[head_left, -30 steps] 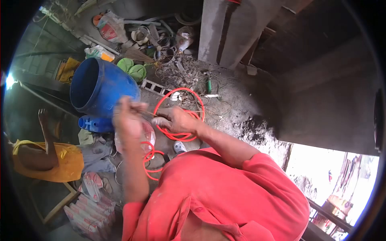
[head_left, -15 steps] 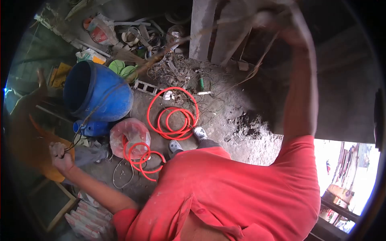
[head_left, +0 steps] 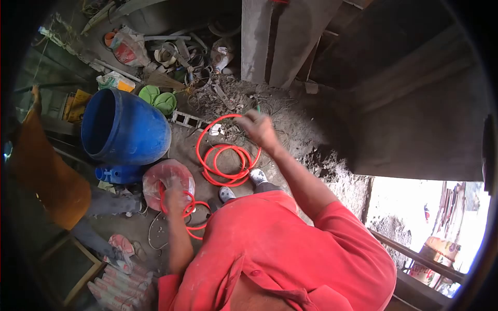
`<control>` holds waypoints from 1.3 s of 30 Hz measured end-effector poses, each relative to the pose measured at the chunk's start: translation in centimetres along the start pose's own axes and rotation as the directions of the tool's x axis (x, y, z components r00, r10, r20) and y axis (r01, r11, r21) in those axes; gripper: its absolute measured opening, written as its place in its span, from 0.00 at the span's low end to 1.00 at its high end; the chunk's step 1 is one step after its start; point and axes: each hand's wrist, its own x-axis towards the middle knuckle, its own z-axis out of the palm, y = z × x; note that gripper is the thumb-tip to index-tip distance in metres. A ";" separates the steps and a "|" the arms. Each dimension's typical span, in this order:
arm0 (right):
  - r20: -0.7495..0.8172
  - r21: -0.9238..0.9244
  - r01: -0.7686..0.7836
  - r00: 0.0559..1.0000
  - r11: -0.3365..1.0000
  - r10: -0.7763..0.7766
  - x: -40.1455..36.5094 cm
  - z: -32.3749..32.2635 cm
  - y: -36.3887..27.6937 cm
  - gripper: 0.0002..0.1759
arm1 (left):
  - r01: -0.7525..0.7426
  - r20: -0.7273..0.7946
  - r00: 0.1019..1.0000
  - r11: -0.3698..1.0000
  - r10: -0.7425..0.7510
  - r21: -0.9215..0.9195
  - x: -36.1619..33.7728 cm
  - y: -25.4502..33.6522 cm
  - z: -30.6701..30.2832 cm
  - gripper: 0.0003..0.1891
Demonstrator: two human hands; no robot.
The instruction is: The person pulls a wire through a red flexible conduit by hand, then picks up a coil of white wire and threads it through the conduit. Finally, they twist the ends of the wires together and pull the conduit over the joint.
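My right hand [head_left: 258, 130] is in front of me above the top of a coil of red-orange hose [head_left: 228, 183] on the floor. Its fingers look apart, and I see nothing in them. Lower on the left, my left hand [head_left: 176, 194] is smeared by motion, so its fingers cannot be made out. It passes over a smaller loop of red-orange hose [head_left: 199, 228] and the edge of a clear-and-pink plastic bag [head_left: 155, 173].
A large blue barrel [head_left: 137, 129] lies tilted at left, by green round lids [head_left: 165, 102] and a hollow block [head_left: 187, 120]. Another person in an orange top [head_left: 52, 171] bends at far left. Rubble [head_left: 228, 96] lies ahead; stacked bags [head_left: 122, 287] are lower left.
My right hand has come down from overhead to the hose coil. My left hand has moved right and inward. The thin cord seen between my hands no longer shows. The other person has shifted.
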 end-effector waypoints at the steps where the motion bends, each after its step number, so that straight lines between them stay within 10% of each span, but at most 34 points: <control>1: 0.015 -0.001 0.048 0.999 0.999 -0.048 -0.8 2.9 1.0 0.17 | 0.007 0.166 0.986 1.000 -0.010 0.019 -1.8 0.6 4.1 0.28; 5: 0.376 -0.058 0.299 0.890 0.952 -0.257 -4.7 9.0 -0.7 0.14 | -0.039 0.483 0.857 0.958 0.179 -0.285 -4.6 6.5 14.1 0.30; 7: 0.264 0.361 0.164 0.926 0.918 -0.269 -5.2 9.6 -2.4 0.16 | -0.251 0.279 0.895 0.911 0.347 -0.327 -4.9 9.1 15.9 0.18; 13: 0.735 -0.044 0.105 0.677 0.993 -0.039 0.1 0.1 1.5 0.25 | -0.444 0.064 0.801 0.662 0.595 -0.604 -5.1 19.9 4.8 0.11; 16: 0.560 -0.256 0.104 0.826 0.961 0.060 4.2 -10.3 -0.5 0.25 | -0.452 -0.085 0.838 0.600 0.539 -0.660 -4.8 21.8 -4.3 0.12; 18: 0.354 -0.372 0.312 0.918 0.874 -0.177 6.4 -17.4 -6.6 0.22 | -0.418 -0.089 0.849 0.559 0.520 -0.716 -4.3 20.8 -8.4 0.12; 19: 0.260 -0.307 0.095 0.965 0.947 -0.012 5.9 -20.1 -12.8 0.18 | -0.377 -0.093 0.865 0.516 0.493 -0.769 -4.0 20.6 -8.8 0.12; 22: 0.285 -0.310 0.548 0.833 0.777 -0.474 6.2 -25.6 -21.5 0.13 | -0.362 -0.115 0.876 0.482 0.468 -0.798 -4.4 20.8 -6.1 0.11; 26: 0.289 -0.417 0.472 0.879 0.777 -0.379 4.1 -22.9 -24.7 0.10 | -0.408 -0.169 0.831 0.375 0.530 -0.832 -4.0 22.2 -8.8 0.09; 27: 0.457 -0.315 0.653 0.741 0.689 -0.492 7.0 -24.1 -18.9 0.09 | -0.412 -0.175 0.828 0.366 0.534 -0.835 -3.5 21.9 -10.8 0.09; 32: 0.525 -0.365 0.264 0.850 0.893 -0.037 6.3 -16.0 -1.6 0.19 | -0.579 -0.442 0.814 0.464 0.376 -0.671 -3.3 16.9 -19.4 0.09; 36: 0.644 -0.454 0.169 0.741 0.875 0.192 2.5 -12.2 6.4 0.24 | -0.580 -0.758 0.623 0.764 0.192 -0.283 -2.7 9.4 -21.7 0.07; 39: 0.572 -0.446 0.292 0.820 0.846 0.019 -0.8 -8.1 9.5 0.25 | 0.089 -0.873 0.348 0.914 0.343 0.395 -3.5 3.9 -19.6 0.14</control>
